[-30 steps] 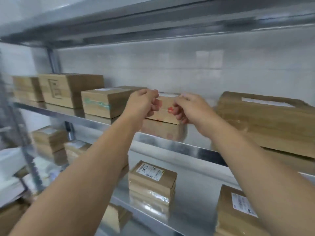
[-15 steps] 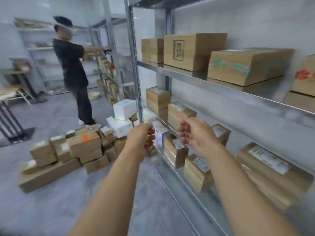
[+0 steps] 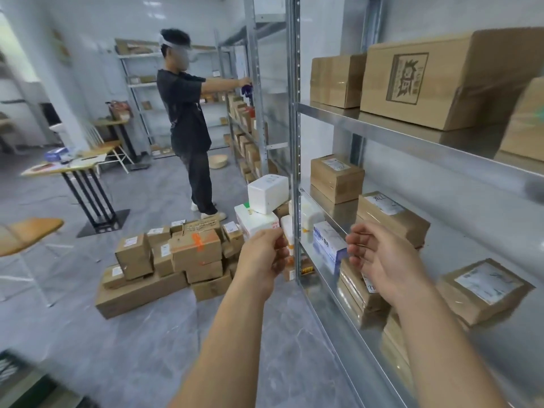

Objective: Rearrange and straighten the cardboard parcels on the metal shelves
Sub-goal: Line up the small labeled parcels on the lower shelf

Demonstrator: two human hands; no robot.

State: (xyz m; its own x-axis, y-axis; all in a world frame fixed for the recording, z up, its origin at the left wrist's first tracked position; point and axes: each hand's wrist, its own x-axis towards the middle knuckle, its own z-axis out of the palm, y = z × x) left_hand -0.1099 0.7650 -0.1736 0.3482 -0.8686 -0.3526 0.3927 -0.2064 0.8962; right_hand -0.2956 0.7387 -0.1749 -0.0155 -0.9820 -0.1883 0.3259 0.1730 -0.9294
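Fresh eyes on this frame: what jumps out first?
The left hand and right hand, loosely curled, hover mid-frame by the shelf post. Left of them, a heap of cardboard parcels sits on the floor. Behind it, a person in dark clothes reaches into a far shelf.

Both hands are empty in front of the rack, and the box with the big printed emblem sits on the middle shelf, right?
Not quite. The head view shows the box with the printed emblem on the upper shelf, not the middle one. The rest holds: left hand and right hand hold nothing, in front of the rack.
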